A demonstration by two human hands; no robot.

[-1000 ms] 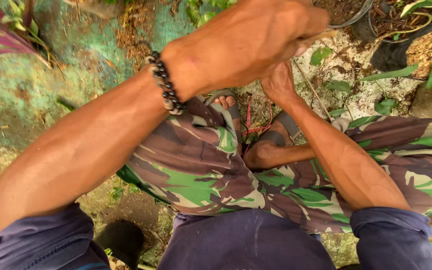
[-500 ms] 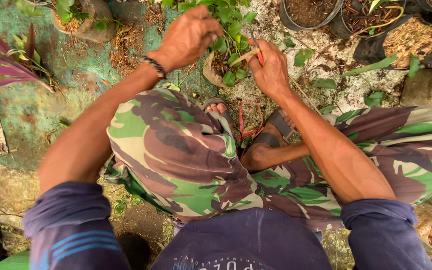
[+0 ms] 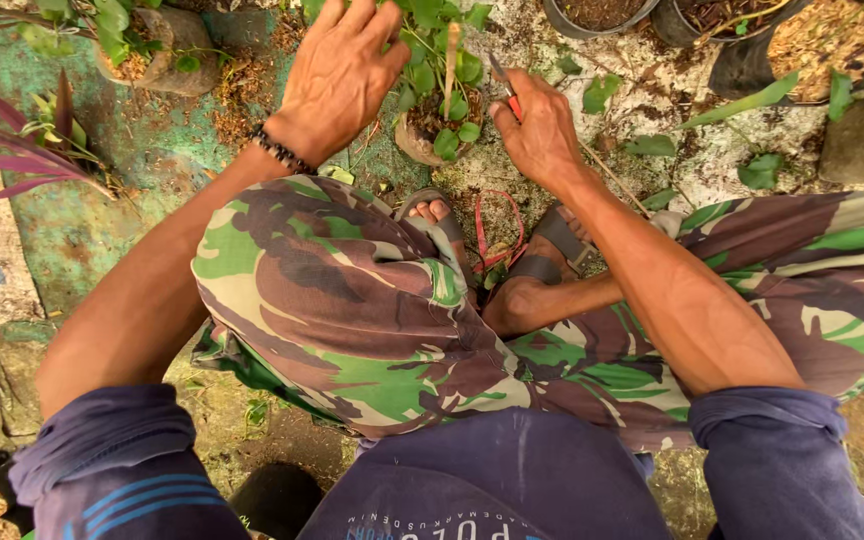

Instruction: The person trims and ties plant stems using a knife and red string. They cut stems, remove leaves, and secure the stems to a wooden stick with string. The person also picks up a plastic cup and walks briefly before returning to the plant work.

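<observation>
While the person squatted over the ground at upper centre | left hand (image 3: 337, 75) spread open above the small potted plant (image 3: 439, 105), holding nothing | right hand (image 3: 542, 130) closed around a red-handled cutting tool (image 3: 505, 85) just right of the leaves | stems looked uncut, trimming seemingly barely begun | red cord (image 3: 487, 230) lay by the sandals.

No packages, labels, signs or screens anywhere on this mossy ground (only potted plants)
</observation>
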